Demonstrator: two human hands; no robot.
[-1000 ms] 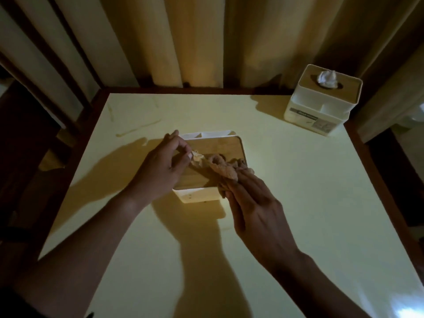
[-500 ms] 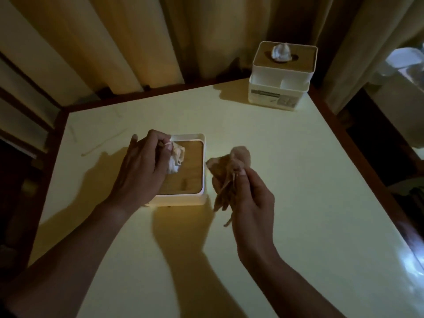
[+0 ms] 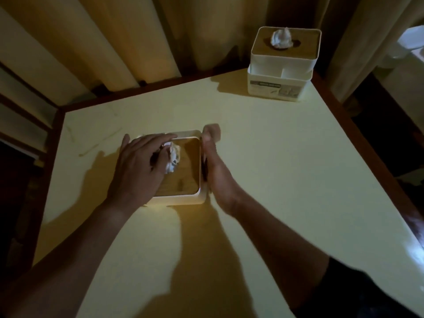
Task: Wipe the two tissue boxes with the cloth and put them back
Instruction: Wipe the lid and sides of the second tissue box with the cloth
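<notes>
Tissue box (image 3: pixel 183 195), wooden-topped, left hand (image 3: pixel 137 171) flat over crumpled tissue (image 3: pixel 172 157), right hand (image 3: pixel 213 166) seemingly pressing blurred cloth (image 3: pixel 212 131) alongside

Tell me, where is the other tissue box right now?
In the head view, the second tissue box stands at the table's far right corner by the curtain, well apart from both hands.

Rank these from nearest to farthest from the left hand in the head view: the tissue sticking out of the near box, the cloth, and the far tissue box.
1. Tissue under the left hand's fingers, on the near box's wooden lid.
2. Cloth, past the box's right side, at the right hand's fingertips.
3. Far tissue box, at the table's far right corner.
</notes>
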